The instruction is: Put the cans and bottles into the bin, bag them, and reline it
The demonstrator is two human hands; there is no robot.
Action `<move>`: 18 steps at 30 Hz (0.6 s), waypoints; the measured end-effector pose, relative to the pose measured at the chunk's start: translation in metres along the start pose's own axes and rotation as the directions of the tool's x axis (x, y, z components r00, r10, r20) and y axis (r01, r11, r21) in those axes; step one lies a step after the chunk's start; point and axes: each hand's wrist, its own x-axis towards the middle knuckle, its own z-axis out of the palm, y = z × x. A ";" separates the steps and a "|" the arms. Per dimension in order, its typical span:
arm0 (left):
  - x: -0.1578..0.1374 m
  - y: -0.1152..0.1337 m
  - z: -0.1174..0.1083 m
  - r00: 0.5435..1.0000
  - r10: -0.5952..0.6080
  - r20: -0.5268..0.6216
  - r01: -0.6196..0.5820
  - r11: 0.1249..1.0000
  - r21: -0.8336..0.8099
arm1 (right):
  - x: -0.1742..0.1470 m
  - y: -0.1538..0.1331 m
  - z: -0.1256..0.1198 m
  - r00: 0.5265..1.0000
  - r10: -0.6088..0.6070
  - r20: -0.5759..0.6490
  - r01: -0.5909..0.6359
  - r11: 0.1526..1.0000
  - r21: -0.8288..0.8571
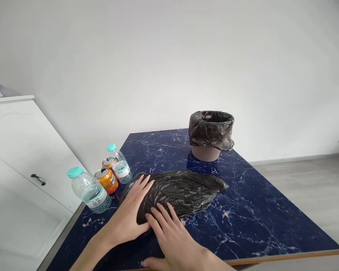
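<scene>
On the blue table [251, 222], we record one black bag [186, 190]; our left hand [128, 215] and right hand [172, 239], both spread, pinching nothing, rest against its left part, apparently steadying it.

The table [251, 226] is deep navy with white marble-style veins, plus a wood-brown edge [288, 258]. The bag [183, 192] is plain black, bin [205, 154] is kinda pinkish brown, liner [210, 131] black. Bottles [86, 186] are clear with turquoise caps [75, 172] and white labels [96, 198], cans [108, 182] bright orange. Cupboard's [22, 169] white with a black handle [38, 179], wall's [158, 67] off-white, floor's [304, 188] pale grey.
</scene>
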 end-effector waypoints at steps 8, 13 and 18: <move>-0.021 0.000 -0.033 0.999 -0.036 0.015 0.038 0.967 -0.252 | -0.041 -0.004 0.022 0.955 -0.123 -0.271 0.063 0.973 -0.221; -0.009 0.010 -0.012 0.976 0.021 0.216 0.098 0.845 -0.526 | -0.074 -0.004 -0.002 0.946 0.003 -0.325 0.057 0.983 0.173; 0.019 0.020 0.001 0.880 0.160 0.447 0.310 0.519 -0.797 | -0.078 0.018 -0.056 0.731 0.681 -0.028 -0.320 0.378 0.869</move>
